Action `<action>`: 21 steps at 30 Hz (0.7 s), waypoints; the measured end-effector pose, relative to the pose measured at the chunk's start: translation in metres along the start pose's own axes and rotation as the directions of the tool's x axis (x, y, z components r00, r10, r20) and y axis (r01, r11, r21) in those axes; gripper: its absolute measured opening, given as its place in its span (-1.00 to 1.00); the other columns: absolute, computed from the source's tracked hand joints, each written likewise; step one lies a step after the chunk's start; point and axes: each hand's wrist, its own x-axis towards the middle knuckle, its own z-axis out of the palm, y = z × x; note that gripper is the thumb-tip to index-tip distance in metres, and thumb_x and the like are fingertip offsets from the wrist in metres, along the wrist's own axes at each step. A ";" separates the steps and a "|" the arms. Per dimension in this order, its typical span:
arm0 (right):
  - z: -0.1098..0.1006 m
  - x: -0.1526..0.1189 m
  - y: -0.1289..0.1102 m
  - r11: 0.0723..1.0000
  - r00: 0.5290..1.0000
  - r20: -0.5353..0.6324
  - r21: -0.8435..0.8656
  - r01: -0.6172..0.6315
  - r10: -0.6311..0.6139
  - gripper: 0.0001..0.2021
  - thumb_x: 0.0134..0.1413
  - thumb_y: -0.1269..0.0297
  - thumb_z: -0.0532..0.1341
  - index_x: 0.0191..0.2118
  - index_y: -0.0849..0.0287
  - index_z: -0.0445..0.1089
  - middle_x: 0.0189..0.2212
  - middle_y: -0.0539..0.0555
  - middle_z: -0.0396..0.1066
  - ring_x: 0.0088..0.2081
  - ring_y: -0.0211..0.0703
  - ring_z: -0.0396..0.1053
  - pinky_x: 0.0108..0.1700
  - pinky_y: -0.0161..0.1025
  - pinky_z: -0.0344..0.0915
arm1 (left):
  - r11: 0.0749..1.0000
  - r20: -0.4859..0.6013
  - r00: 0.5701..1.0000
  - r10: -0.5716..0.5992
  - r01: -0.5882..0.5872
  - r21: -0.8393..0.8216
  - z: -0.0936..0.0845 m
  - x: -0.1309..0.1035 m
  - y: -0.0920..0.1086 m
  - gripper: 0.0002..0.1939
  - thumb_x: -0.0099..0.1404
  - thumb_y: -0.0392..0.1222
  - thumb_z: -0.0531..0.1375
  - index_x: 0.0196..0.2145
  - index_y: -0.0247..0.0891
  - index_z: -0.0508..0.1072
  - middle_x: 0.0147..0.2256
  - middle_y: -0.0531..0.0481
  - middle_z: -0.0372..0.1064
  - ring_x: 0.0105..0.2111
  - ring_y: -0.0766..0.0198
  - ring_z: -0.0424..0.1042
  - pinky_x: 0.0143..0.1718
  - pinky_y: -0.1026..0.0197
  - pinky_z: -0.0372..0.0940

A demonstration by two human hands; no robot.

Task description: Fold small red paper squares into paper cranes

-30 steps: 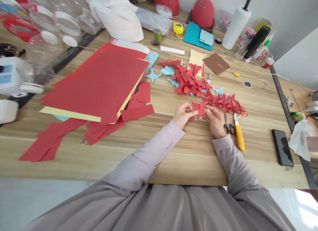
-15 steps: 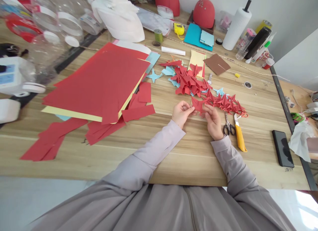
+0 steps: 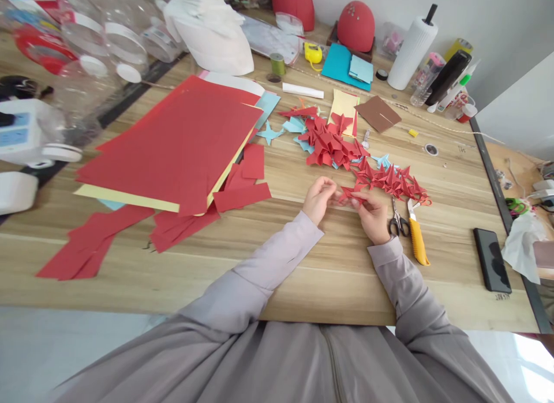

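Between my two hands is a small folded red paper piece [image 3: 351,193]. My left hand [image 3: 320,200] pinches its left side, and my right hand [image 3: 371,215] grips the right side with thumb and fingers. Just beyond lies a heap of folded red paper shapes [image 3: 329,144] with some light blue ones among them. A row of pointed red paper stars [image 3: 392,179] stretches to the right, above black-handled scissors [image 3: 399,225] and a yellow-orange cutter [image 3: 418,241]. One light blue star [image 3: 269,133] lies left of the heap.
Large red sheets [image 3: 168,143] and cut red strips [image 3: 242,196] cover the left. A phone [image 3: 492,260] lies at the right. Brown paper [image 3: 379,114], a yellow tape measure [image 3: 313,53], a white bottle [image 3: 412,49] and clear plastic jars [image 3: 86,79] are farther back.
The red piece has tilted and looks flatter and narrower between my fingers. My right hand has closed in on it, its fingers now nearer my left hand.
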 end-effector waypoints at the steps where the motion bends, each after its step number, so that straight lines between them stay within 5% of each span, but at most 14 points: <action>1: -0.001 0.000 0.000 0.998 0.999 -0.011 0.048 -0.041 0.042 -0.82 -0.05 0.15 0.31 -0.28 0.07 0.51 -0.41 0.01 0.51 -0.39 -0.18 0.43 -0.27 -0.19 0.39 | 1.000 0.005 1.000 -0.006 0.007 -0.020 -0.002 0.001 0.001 -0.77 0.09 -0.14 0.20 -0.33 -0.22 0.23 -0.51 0.10 0.41 -0.51 0.29 0.45 -0.41 0.19 0.38; 6: -0.008 0.003 -0.001 0.964 0.982 0.081 0.193 -0.185 0.172 -0.75 -0.26 0.18 0.43 -0.36 0.07 0.50 -0.46 -0.04 0.51 -0.44 -0.22 0.43 -0.26 -0.20 0.40 | 0.998 0.192 0.981 0.026 -0.038 0.056 -0.007 0.003 0.004 -0.58 -0.06 -0.32 0.27 -0.17 -0.22 0.39 -0.20 -0.01 0.46 -0.30 0.29 0.46 -0.25 0.22 0.37; 10: -0.011 0.003 -0.002 0.963 0.976 0.135 0.188 -0.193 0.169 -0.78 -0.28 0.19 0.44 -0.40 0.08 0.51 -0.45 -0.03 0.52 -0.40 -0.20 0.45 -0.22 -0.17 0.40 | 0.978 0.330 0.942 0.069 -0.130 0.166 -0.006 0.000 0.007 -0.75 -0.08 -0.28 0.32 -0.34 -0.26 0.53 -0.26 -0.05 0.49 -0.22 0.18 0.45 -0.14 0.13 0.35; 21: -0.006 0.002 0.003 0.971 0.990 0.012 0.196 -0.139 0.140 -0.65 -0.24 0.25 0.42 -0.20 0.03 0.50 -0.28 -0.01 0.54 -0.25 -0.14 0.48 -0.12 -0.10 0.41 | 0.936 0.132 0.968 0.213 -0.242 0.257 -0.007 -0.002 0.010 -0.79 -0.08 -0.37 0.22 -0.44 -0.23 0.58 -0.26 -0.05 0.48 -0.19 0.20 0.43 -0.09 0.14 0.32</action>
